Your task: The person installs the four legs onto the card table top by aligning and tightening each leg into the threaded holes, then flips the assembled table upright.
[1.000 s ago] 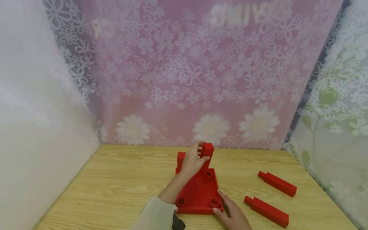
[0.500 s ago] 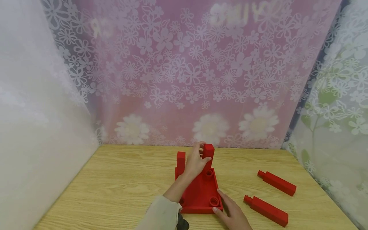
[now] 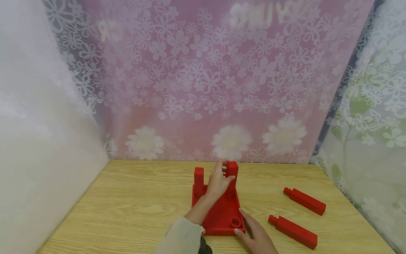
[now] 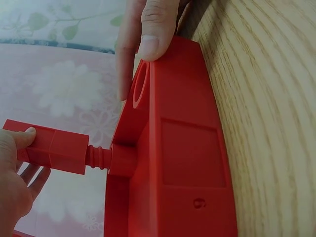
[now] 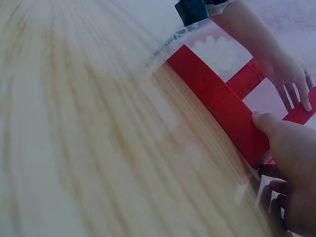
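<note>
My left hand [image 3: 219, 181] holds a red square leg [image 3: 232, 173] upright at the back right corner of a shallow red base [image 3: 222, 211]. In the left wrist view, the leg's threaded end [image 4: 98, 157] meets the mouth of a round socket [image 4: 123, 160], its threads still showing. At the base's front right corner, my right hand [image 3: 257, 234] grips the rim, thumb on the front wall and fingers along the side. Another red leg [image 3: 199, 178] stands in the back left corner. The front right socket [image 3: 235, 222] has no leg; my left forearm hides the front left corner.
Two more red legs, a farther one [image 3: 306, 201] and a nearer one [image 3: 294, 231], lie on the wooden table [image 3: 136, 211] to the right, threaded ends pointing left. Flowered curtains [image 3: 203, 88] hang behind and beside the table.
My left hand has shifted slightly right and down with the leg, bringing it over the back right socket. My right hand keeps its place on the base's corner.
</note>
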`<state>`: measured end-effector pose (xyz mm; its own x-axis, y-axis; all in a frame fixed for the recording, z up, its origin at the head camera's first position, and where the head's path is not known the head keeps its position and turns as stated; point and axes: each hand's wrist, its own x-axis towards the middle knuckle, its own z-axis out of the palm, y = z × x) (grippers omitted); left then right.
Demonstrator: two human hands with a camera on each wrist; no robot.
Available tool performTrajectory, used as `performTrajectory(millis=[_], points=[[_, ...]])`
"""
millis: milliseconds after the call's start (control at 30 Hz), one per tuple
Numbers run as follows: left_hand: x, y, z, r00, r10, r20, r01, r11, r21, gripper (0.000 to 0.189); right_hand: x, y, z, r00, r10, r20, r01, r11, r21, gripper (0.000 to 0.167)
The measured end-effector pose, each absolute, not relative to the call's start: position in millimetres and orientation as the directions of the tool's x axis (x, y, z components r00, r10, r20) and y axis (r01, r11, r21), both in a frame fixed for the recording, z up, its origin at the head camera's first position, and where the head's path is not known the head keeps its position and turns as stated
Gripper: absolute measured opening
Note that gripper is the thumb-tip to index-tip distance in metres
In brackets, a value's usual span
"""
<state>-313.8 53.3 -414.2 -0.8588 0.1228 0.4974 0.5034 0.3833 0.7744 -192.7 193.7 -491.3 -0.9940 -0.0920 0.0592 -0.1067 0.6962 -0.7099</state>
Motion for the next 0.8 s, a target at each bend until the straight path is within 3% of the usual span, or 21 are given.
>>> performTrajectory(millis=[800], points=[[-314,57,-427,-0.875,0.149,0.460,0.477,0.427,0.768,0.057,-191,192,-489,-0.993,-0.093,0.070,-0.115,0.698,-0.707,0.075]])
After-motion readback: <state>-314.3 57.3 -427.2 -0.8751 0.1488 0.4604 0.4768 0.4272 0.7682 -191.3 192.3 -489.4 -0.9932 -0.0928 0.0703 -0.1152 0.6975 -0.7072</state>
